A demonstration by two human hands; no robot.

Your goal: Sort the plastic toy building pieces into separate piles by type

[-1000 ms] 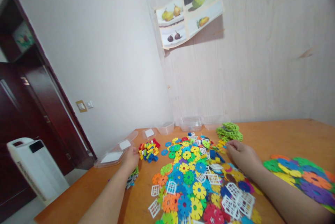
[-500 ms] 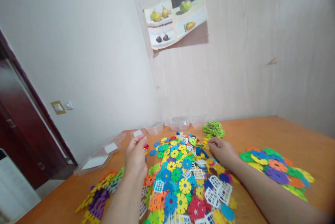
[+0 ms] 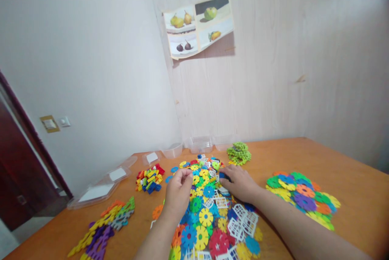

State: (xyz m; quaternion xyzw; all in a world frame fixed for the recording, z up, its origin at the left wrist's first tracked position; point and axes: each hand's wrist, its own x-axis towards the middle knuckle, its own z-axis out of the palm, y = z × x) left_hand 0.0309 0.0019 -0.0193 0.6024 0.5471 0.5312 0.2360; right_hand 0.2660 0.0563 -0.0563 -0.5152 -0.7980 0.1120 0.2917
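Note:
A big heap of colourful round snowflake discs and white window pieces lies on the orange wooden table in front of me. My left hand rests on the heap's left side, fingers curled over the discs; whether it holds one is hidden. My right hand lies on the heap's far middle, fingers bent down among the pieces. A small pile of bricks sits left of the heap.
A spread of joined discs lies to the right, a green disc stack at the back, and flat joined pieces at the left. Clear plastic tubs and lids line the wall. A fruit poster hangs above.
My left hand moved right from near the brick pile onto the heap. My right hand slid left toward the heap's middle. The view shifted right and the white appliance left the frame.

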